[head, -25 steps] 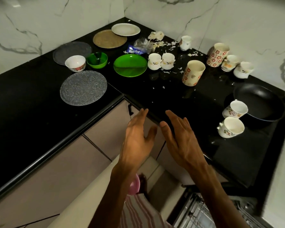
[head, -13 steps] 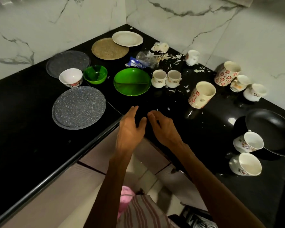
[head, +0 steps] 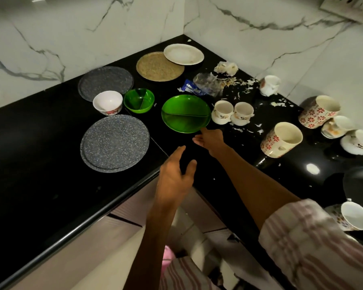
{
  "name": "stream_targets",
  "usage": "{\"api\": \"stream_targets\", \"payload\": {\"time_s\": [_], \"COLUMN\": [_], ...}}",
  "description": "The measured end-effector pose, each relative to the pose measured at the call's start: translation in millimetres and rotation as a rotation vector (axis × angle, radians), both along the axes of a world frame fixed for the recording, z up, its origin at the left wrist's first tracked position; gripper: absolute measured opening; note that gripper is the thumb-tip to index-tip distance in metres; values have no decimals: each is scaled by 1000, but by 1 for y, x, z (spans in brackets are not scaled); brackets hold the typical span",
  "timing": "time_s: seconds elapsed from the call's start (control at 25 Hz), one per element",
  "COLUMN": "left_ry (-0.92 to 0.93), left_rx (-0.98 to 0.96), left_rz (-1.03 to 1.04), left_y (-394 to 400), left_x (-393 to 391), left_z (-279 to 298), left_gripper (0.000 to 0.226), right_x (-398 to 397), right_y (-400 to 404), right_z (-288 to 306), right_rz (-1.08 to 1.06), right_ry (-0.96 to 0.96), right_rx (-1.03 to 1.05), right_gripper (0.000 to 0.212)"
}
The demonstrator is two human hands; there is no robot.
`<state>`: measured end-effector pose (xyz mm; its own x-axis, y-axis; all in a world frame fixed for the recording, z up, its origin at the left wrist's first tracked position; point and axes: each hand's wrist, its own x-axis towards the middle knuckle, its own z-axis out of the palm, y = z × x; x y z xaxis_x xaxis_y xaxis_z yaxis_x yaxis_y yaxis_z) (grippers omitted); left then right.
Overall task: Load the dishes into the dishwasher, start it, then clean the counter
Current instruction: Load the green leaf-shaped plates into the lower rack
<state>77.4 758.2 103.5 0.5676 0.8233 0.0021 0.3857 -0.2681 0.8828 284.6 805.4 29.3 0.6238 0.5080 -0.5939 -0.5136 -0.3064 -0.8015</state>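
Right hand reaches over the black counter with loose, unclenched fingers, its fingertips at the near rim of the green plate; whether they touch the rim cannot be told. It grasps nothing. Left hand hangs over the counter's inner corner, nearer the person than the green plate, fingers spread and relaxed, holding nothing.

Just right of the green plate stand two small white cups, touching each other. To the plate's left sit a green bowl and, beyond it, a white bowl. Nearer the person and left of the plate lies a speckled grey plate; another grey plate lies behind the bowls. Behind the green plate lie a tan round plate and a white plate overlapping its edge, with a crumpled wrapper and white scraps to their right. Farther right of the green plate a flowered mug lies tilted, with more mugs behind it and a black pan well apart at the edge.
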Motion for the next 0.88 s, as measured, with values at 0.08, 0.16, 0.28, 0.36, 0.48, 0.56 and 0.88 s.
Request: {"api": "stream_targets", "payload": {"time_s": [0.08,0.16,0.28,0.36,0.48,0.56,0.88], "left_ry": [18,16,-35,-99,-308,-409,-419], "left_rx": [-30,-55,-94,-180,-490,-673,-737], "left_rz": [4,1,32,104,299,363,243], "left_y": [-2,-5,-4,1,10,14,-25], "left_x": [-4,-9,-15,-18,-19,-17,-22], "left_z": [-6,-11,-17,-23,-33,-36,-26], "left_gripper": [57,62,59,57,45,24,22], "right_x": [3,7,5,-8,-37,-55,-112], "right_y": [14,26,32,21,-20,-59,-195], "right_z": [-7,-10,-2,9,20,29,62], "right_rz": [-60,-87,-92,-60,-1,29,59], "right_ry": [44,39,-29,-59,-70,-101,-188], "right_rx": [22,36,8,28,79,107,61], "right_gripper": [22,19,22,18,24,25,19]}}
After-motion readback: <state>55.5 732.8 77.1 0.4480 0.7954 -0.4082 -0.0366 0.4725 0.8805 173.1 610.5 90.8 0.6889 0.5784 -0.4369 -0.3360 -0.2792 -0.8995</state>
